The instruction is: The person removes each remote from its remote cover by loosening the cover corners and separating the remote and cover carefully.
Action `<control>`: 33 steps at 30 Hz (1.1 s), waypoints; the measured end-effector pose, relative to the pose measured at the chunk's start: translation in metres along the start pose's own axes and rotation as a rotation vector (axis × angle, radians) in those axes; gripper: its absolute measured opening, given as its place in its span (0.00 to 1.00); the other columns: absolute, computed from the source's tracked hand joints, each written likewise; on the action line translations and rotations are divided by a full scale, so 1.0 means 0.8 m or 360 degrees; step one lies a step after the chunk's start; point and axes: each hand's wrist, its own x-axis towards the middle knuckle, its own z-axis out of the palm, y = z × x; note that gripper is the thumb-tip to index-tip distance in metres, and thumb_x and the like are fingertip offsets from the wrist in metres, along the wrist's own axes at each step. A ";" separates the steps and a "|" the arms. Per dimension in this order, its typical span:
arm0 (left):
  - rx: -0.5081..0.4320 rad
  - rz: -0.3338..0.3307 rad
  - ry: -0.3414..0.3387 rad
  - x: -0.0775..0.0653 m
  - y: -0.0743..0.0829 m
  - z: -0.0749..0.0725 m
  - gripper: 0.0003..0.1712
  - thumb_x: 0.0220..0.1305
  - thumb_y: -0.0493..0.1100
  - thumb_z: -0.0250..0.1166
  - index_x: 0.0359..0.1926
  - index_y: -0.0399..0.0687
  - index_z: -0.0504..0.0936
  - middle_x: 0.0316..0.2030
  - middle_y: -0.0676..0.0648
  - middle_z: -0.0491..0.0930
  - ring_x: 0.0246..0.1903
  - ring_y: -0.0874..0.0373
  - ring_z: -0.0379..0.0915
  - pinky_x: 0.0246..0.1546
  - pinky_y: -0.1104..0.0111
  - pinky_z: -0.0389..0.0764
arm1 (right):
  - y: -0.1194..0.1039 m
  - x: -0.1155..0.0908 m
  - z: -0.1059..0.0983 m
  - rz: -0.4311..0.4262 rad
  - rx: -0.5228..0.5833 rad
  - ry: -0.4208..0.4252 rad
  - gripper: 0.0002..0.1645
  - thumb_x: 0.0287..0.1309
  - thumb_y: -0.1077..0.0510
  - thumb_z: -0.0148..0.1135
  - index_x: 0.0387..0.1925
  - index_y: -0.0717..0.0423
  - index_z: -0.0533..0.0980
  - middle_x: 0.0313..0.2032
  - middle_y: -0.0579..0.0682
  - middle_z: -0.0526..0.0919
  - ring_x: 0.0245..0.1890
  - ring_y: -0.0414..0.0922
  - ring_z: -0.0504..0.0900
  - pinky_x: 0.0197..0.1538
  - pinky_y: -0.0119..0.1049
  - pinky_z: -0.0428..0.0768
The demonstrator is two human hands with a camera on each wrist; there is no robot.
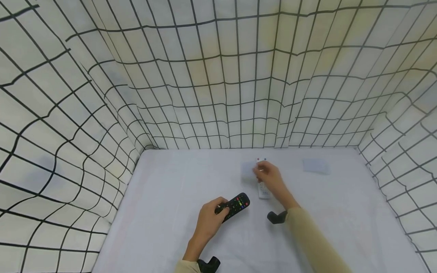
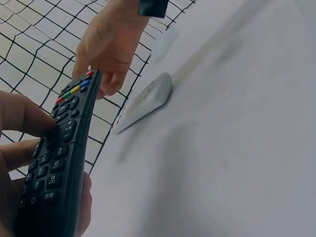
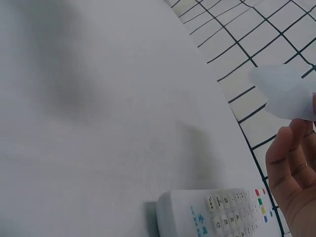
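Observation:
My left hand (image 1: 209,219) grips a black remote control (image 1: 235,206), thumb on its button face, tilted up off the table. In the left wrist view its coloured buttons point toward the far side. My right hand (image 1: 272,179) is above a white remote control (image 1: 264,190) that lies flat on the table and partly hides it. Between the right fingertips is pinched a thin, pale translucent sheet (image 3: 285,91), raised over the table in the right wrist view. From above, that pale sheet (image 1: 248,170) shows left of the fingers.
A second pale bluish sheet (image 1: 315,166) lies at the back right of the white-covered table (image 1: 164,189). White walls with a black grid (image 1: 225,94) rise at the back and both sides. Each wrist carries a black mount (image 1: 277,217).

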 end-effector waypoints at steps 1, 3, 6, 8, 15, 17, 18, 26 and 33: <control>-0.0013 -0.0014 0.0001 -0.001 -0.001 0.000 0.08 0.64 0.49 0.63 0.41 0.59 0.86 0.30 0.56 0.83 0.29 0.62 0.74 0.28 0.68 0.75 | -0.001 0.005 0.003 0.0017 0.0021 -0.0007 0.20 0.66 0.51 0.63 0.53 0.58 0.75 0.45 0.57 0.81 0.42 0.64 0.80 0.40 0.40 0.83; -0.0036 -0.0041 0.0003 -0.003 -0.002 0.000 0.08 0.64 0.49 0.63 0.41 0.59 0.86 0.30 0.56 0.83 0.30 0.62 0.74 0.29 0.67 0.76 | -0.003 0.014 0.010 0.0048 0.0032 -0.0016 0.19 0.66 0.51 0.63 0.53 0.58 0.75 0.45 0.56 0.81 0.43 0.65 0.80 0.41 0.39 0.83; -0.0066 -0.0069 0.0004 -0.005 -0.004 0.000 0.08 0.64 0.49 0.62 0.41 0.59 0.85 0.31 0.55 0.83 0.31 0.61 0.75 0.30 0.66 0.77 | -0.003 0.028 0.018 0.0058 0.0011 -0.0026 0.19 0.67 0.52 0.63 0.53 0.58 0.75 0.46 0.56 0.81 0.43 0.62 0.81 0.41 0.38 0.83; -0.0078 -0.0079 0.0007 -0.006 -0.006 0.000 0.08 0.64 0.49 0.62 0.42 0.59 0.85 0.32 0.55 0.84 0.32 0.61 0.75 0.31 0.66 0.77 | -0.003 0.037 0.023 0.0066 -0.0011 -0.0027 0.21 0.67 0.52 0.62 0.55 0.59 0.74 0.47 0.56 0.81 0.44 0.60 0.81 0.42 0.37 0.83; -0.0116 -0.0100 0.0031 -0.009 -0.011 0.001 0.08 0.64 0.50 0.62 0.42 0.60 0.85 0.33 0.54 0.84 0.33 0.60 0.76 0.33 0.65 0.77 | -0.005 0.061 0.040 0.0113 -0.0022 0.0003 0.18 0.67 0.53 0.62 0.53 0.58 0.75 0.48 0.57 0.82 0.44 0.60 0.82 0.42 0.40 0.83; -0.0121 -0.0108 0.0033 -0.009 -0.012 0.002 0.08 0.64 0.50 0.63 0.42 0.60 0.85 0.34 0.54 0.85 0.33 0.61 0.76 0.34 0.65 0.77 | -0.003 0.068 0.045 0.0129 -0.0030 0.0004 0.18 0.68 0.53 0.62 0.53 0.58 0.75 0.47 0.57 0.82 0.43 0.57 0.82 0.42 0.40 0.83; -0.0127 -0.0112 0.0032 -0.009 -0.012 0.002 0.09 0.64 0.50 0.63 0.42 0.60 0.85 0.34 0.54 0.85 0.33 0.61 0.76 0.34 0.65 0.77 | -0.002 0.071 0.047 0.0134 -0.0046 0.0005 0.18 0.68 0.53 0.62 0.53 0.58 0.75 0.47 0.57 0.82 0.43 0.55 0.82 0.42 0.39 0.83; -0.0188 -0.0124 0.0029 -0.009 -0.013 0.003 0.09 0.64 0.49 0.63 0.44 0.59 0.86 0.36 0.52 0.85 0.35 0.59 0.76 0.34 0.64 0.77 | 0.011 0.097 0.060 0.0134 -0.0194 0.0004 0.18 0.68 0.51 0.61 0.53 0.57 0.75 0.43 0.55 0.82 0.37 0.49 0.82 0.39 0.36 0.81; -0.0186 -0.0133 0.0046 -0.005 -0.016 0.001 0.09 0.64 0.49 0.62 0.43 0.59 0.86 0.37 0.51 0.86 0.36 0.59 0.77 0.35 0.63 0.77 | 0.014 0.111 0.058 0.0159 -0.0224 0.0009 0.19 0.69 0.54 0.60 0.54 0.61 0.74 0.44 0.58 0.82 0.35 0.49 0.82 0.38 0.38 0.82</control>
